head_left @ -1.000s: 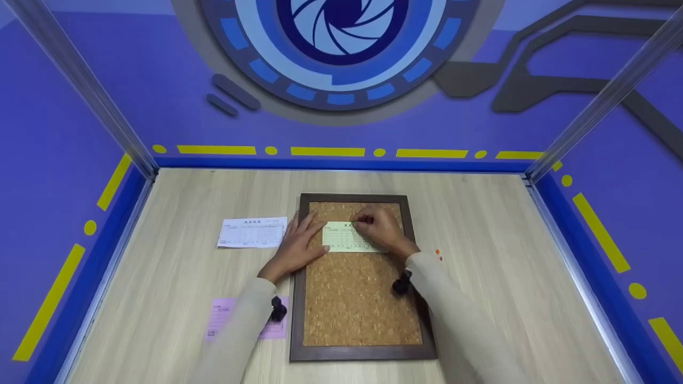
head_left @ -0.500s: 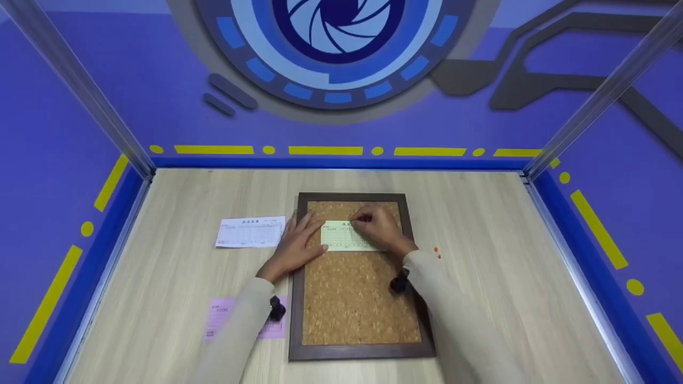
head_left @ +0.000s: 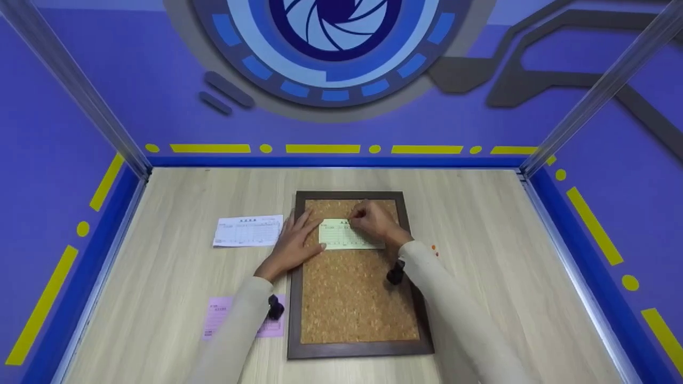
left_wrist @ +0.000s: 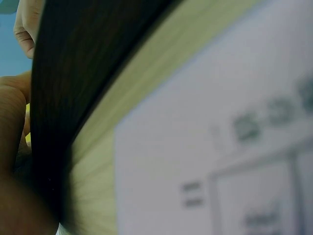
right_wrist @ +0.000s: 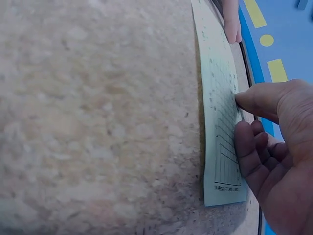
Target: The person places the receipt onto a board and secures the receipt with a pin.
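A pale green printed slip (head_left: pixel 336 234) lies across the upper part of a cork board (head_left: pixel 360 298) with a dark brown frame. My left hand (head_left: pixel 292 242) rests with spread fingers over the frame's left side, index finger and thumb at the slip's left edge. At the middle of the slip's top edge, my right hand (head_left: pixel 373 218) pinches with thumb and fingertips; a small thing there is hidden by the fingers, and I cannot tell its kind. In the right wrist view the thumb touches the far edge of the slip, with the other fingers curled beside it.
A white printed slip (head_left: pixel 248 231) lies left of the board, near my left hand. Nearer, a pink slip (head_left: pixel 217 314) is partly covered by my left sleeve. Small orange-red pieces (head_left: pixel 434 248) lie on the table right of the board. Blue walls (head_left: pixel 69 176) enclose the table.
My right wrist has shifted slightly forward, while its fingertips stay at the slip's top edge. The left hand and the slips keep their places; the head view has drifted a little.
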The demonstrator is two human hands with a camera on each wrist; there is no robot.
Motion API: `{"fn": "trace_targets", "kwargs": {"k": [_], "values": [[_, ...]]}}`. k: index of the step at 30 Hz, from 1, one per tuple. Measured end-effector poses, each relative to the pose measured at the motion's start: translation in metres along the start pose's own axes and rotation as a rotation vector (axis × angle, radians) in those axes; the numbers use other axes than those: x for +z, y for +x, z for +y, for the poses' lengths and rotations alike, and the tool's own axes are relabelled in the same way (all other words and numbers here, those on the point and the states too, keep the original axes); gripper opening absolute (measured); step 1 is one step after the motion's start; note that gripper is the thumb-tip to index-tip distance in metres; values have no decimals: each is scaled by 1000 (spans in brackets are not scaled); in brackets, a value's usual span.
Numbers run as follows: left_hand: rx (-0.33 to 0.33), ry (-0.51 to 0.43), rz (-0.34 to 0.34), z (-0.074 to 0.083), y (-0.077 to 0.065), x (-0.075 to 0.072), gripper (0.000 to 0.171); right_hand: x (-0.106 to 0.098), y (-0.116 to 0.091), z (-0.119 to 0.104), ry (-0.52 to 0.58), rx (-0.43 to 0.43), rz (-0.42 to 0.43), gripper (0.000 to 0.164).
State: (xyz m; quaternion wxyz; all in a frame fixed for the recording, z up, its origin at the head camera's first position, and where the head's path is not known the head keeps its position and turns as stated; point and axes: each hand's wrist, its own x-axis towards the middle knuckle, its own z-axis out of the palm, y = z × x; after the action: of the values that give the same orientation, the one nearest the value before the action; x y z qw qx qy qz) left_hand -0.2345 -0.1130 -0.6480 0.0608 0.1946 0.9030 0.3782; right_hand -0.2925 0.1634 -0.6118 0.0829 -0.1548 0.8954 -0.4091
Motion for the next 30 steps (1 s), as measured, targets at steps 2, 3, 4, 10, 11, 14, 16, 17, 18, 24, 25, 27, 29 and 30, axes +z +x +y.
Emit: {"fn": "trace_targets", "kwargs": {"k": [2,3,4,10,11,14,16,17,18,24,25,27,29,30], "values": [[1,6,2,1,-1,-1,73,0,1,0,18,-12,-17,9],[4,8,6,2,-1,-1,73,-1,2,0,27,-21,-24,10],[3,11,3,2,-1,-2,72,-1,3,0,36,-31,-29,11],[7,10,8,2,-2,-1,71,0,10,16,67,-116,-35,13],[6,9,12,2,-2,-1,70,0,10,16,68,-125,-38,12],[-13,15,1,3,-3,0,71,-3,7,7,63,-126,-51,11],[-19,16,-3,3,-3,-1,71,-2,7,8,61,-135,-49,12],[-21,16,-3,3,-3,-1,72,-3,7,3,55,-116,-55,10],[-23,15,-5,2,-3,-2,72,-3,7,2,52,-110,-57,10],[-5,-16,24,-3,-6,1,73,-3,6,-5,11,-77,-71,8],[-3,-18,27,-5,-5,2,73,-3,6,-6,3,-78,-65,8],[4,-28,27,-8,-4,4,74,-2,6,-4,-20,-75,-42,8],[10,-39,21,-11,-2,5,75,0,4,0,-46,-61,-14,9],[16,-45,18,-12,-2,6,75,1,3,2,-56,-52,-3,9]]}}
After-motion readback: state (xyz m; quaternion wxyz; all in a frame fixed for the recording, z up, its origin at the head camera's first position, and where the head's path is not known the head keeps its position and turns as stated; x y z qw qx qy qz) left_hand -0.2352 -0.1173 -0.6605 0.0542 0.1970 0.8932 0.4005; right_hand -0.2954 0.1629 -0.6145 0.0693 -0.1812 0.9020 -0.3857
